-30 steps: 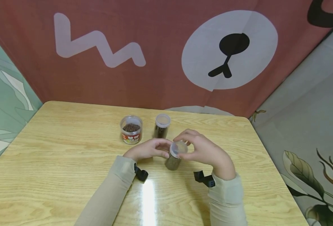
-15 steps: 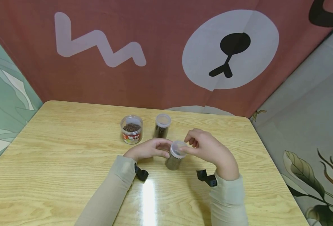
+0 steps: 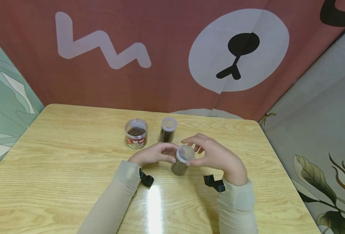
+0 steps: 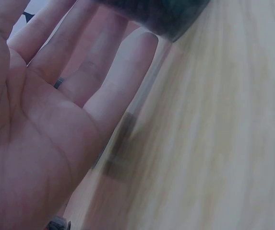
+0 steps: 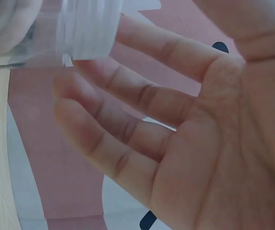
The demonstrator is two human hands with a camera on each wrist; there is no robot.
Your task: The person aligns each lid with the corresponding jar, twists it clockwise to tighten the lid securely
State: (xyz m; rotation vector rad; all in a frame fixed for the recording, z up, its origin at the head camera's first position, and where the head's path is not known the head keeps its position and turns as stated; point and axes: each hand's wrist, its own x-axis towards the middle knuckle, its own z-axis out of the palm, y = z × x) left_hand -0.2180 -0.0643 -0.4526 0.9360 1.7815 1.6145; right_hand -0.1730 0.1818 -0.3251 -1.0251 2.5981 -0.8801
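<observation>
A clear plastic jar [image 3: 179, 169] with grey-green contents stands upright, topped by a translucent screw lid [image 3: 185, 153]. My left hand [image 3: 154, 154] holds its body from the left between thumb and fingers. In the left wrist view, fingertips of the left hand [image 4: 46, 120] reach the dark base of the jar [image 4: 161, 14]. From the right, my right hand [image 3: 217, 156] has its thumb on the near side of the lid and its fingers at the far side. Fingertips of the right hand [image 5: 190, 124] meet the rim of the lid [image 5: 91, 31] in the right wrist view.
Behind the left hand is an uncovered round jar [image 3: 136, 135] of brown granules with a red label. A second lidded jar [image 3: 168, 131] with dark contents stands close behind the hands. All rest on a wooden table [image 3: 58, 156] backed by a printed cloth [image 3: 166, 84].
Half a second ago the right fingers were drawn back off the lid, with the thumb over its edge. Now they are spread round the lid again. The left hand has kept its hold.
</observation>
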